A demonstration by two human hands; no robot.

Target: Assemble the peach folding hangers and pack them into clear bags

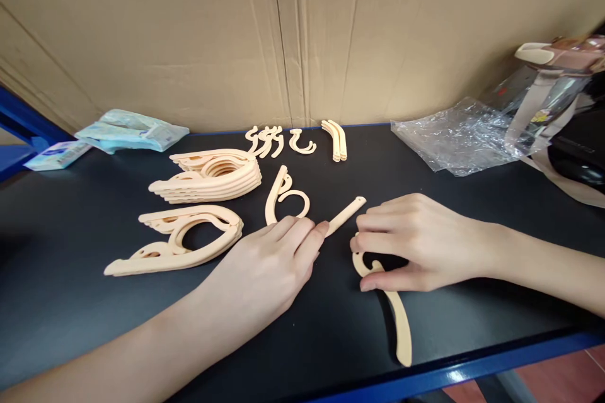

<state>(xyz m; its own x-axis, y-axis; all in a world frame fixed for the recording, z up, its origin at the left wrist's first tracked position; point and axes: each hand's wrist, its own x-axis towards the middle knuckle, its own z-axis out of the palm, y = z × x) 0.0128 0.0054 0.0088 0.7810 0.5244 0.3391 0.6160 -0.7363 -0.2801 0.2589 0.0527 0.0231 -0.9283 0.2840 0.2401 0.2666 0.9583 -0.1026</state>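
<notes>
My left hand (278,258) is closed over a beige folding hanger piece, pressing it near the table top. A straight beige arm (347,215) sticks out past its fingertips, and a curved piece with a round hook (297,195) shows behind its knuckles. How these parts join is hidden under the hand. My right hand (416,242) grips a loose beige hanger arm (401,330) by its curled end, thumb on the near side and fingers on the far side. The arm's wide end points toward the table's front edge.
Two stacks of folded beige hangers, a taller stack (208,189) and a nearer stack (165,258), lie at left. Behind are small hooks (267,141), a single hook (301,141) and curved arms (336,138). Tissue packs (132,131), a clear plastic bag (456,138) and a bottle (548,88) stand farther out.
</notes>
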